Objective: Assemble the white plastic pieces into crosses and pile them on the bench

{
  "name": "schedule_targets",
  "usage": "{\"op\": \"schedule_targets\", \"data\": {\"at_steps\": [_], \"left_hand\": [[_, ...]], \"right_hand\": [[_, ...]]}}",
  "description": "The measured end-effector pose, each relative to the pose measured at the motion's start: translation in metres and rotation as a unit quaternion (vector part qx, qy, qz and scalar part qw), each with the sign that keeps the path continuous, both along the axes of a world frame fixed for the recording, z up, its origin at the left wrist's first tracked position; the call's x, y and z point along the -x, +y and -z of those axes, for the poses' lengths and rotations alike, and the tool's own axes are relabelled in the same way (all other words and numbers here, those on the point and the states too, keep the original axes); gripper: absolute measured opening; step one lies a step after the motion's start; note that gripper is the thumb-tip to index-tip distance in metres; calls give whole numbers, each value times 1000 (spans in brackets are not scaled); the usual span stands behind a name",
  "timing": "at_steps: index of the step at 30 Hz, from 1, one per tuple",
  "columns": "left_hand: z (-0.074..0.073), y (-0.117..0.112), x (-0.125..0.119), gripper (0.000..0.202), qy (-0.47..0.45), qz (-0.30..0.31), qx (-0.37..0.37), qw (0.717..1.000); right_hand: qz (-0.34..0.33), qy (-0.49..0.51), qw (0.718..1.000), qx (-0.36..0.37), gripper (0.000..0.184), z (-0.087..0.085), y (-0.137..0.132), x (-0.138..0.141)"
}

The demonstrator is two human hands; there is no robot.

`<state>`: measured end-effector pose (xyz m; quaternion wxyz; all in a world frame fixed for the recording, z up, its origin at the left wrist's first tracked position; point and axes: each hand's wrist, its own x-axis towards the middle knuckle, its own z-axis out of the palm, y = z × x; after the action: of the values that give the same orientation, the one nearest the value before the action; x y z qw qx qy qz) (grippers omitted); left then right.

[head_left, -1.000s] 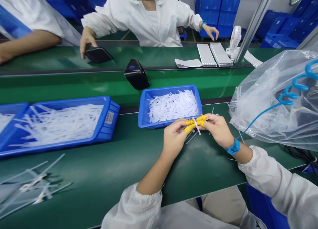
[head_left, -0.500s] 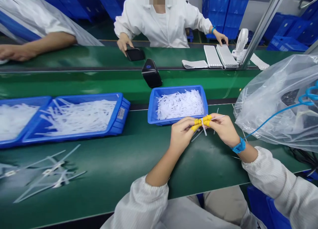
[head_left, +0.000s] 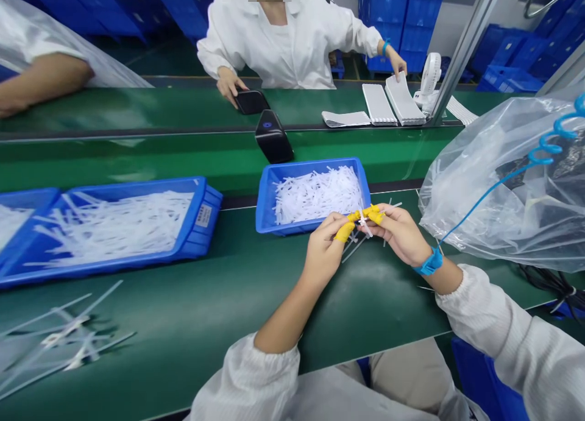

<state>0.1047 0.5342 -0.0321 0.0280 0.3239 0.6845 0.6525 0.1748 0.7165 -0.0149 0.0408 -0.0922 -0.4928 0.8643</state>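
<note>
My left hand [head_left: 325, 250] and my right hand [head_left: 399, 232] meet above the green table [head_left: 237, 299], just in front of a small blue tray [head_left: 266, 192] of short white plastic pieces. Both hands wear yellow finger cots and pinch one small white plastic piece [head_left: 364, 221] between their fingertips. A blue wrist strap [head_left: 428, 262] with a coiled blue cord [head_left: 543, 150] is on my right wrist. A few thin white strips [head_left: 354, 250] lie on the table under the hands.
A larger blue tray [head_left: 196, 226] of long white ties sits at the left, with loose ties [head_left: 59, 339] near the front edge. A clear plastic bag [head_left: 493, 189] bulges at the right. Across the belt a person in white handles a dark phone [head_left: 250, 101] and white strips [head_left: 402, 101]; a black device [head_left: 273, 137] stands between.
My hands stay together on the small white piece and have shifted slightly. The person opposite has lifted the edge of a white strip stack. The view has swung a little.
</note>
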Motion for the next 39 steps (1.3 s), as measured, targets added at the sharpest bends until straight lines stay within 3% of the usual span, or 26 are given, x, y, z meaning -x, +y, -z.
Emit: {"op": "schedule_targets", "data": {"at_steps": [6,12,17,21,39], "left_hand": [[-3,-2,-4,54,-30,15,-15,999],[3,2,-6,27,-99,14,-53,994],[10,7,-5,36,-201,-28,-104,974],[9,8,-4,38,-232,-47,-120,964],[-5,3,-5,35,-192,-40,-107,975]], "right_hand": [[3,6,1000,17,37,-4,-3,-1],[9,-6,999,42,36,-5,-5,-1],[-10,-5,998,66,36,-7,-8,-1],[-34,-1,998,51,35,-7,-8,-2],[-46,1,998,37,35,-10,-8,-4]]}}
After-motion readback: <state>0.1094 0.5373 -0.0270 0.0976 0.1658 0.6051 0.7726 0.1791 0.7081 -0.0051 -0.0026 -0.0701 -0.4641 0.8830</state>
